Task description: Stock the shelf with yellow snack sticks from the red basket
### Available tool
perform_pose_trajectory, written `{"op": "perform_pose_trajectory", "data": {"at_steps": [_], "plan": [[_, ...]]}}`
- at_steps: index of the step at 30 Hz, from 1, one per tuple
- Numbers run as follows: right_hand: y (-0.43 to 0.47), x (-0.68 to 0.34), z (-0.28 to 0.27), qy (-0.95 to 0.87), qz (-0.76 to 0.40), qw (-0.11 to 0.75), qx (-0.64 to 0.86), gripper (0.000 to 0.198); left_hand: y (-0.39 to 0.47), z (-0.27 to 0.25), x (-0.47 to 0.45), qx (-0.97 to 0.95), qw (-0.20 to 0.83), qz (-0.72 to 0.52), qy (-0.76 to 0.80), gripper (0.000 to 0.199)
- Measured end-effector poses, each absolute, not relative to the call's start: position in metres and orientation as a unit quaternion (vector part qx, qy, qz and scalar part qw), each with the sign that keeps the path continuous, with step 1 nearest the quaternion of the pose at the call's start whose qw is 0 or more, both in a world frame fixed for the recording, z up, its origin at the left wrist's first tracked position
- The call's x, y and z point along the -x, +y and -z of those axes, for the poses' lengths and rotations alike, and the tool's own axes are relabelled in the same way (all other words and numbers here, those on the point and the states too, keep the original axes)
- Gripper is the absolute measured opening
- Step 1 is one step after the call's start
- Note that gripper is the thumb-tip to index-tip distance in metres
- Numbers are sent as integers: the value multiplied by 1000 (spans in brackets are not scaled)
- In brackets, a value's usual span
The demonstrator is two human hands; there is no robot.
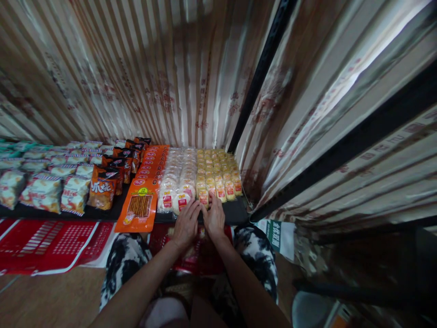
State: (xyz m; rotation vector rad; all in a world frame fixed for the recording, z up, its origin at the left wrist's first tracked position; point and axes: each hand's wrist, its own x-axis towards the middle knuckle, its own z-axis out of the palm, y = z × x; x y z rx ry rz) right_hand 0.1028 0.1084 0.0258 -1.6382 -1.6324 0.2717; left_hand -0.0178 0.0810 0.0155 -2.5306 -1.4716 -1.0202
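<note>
At the front edge of the shelf, my left hand (187,222) reaches to the front white round cake packet (182,200), fingers stretched and lying against its lower right side. Beside it my right hand (215,218) has its fingers extended over the front row of small yellow snack packets (220,189), the thumb near a yellow packet (203,197) with a red label. That packet stands between my two hands. My fingers partly cover the lower front packets. Behind are several rows of white packets (170,175) and yellow ones in clear wrap.
Left of the white packets lies a column of overlapping orange snack bags (138,207). Farther left stand orange-black bags (102,187) and white bags (43,191). A red basket (51,241) sits below the black shelf (235,212). Black posts (262,73) and a striped curtain (184,77) border the shelf.
</note>
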Motion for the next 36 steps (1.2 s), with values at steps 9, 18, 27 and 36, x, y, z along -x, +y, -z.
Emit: {"op": "perform_pose_trajectory", "data": {"at_steps": [9, 18, 27, 36], "plan": [[98, -107, -22, -626, -128, 439, 631, 33, 79, -12, 13, 808, 58, 324, -488, 42], [100, -109, -21, -653, -111, 403, 632, 17, 82, -3, 11, 815, 93, 318, -476, 41], [96, -110, -21, -642, -130, 451, 606, 18, 80, -2, 11, 809, 98, 322, -482, 45], [40, -100, 0, -632, -228, 455, 585, 20, 43, 16, 14, 824, 36, 357, -438, 30]]}}
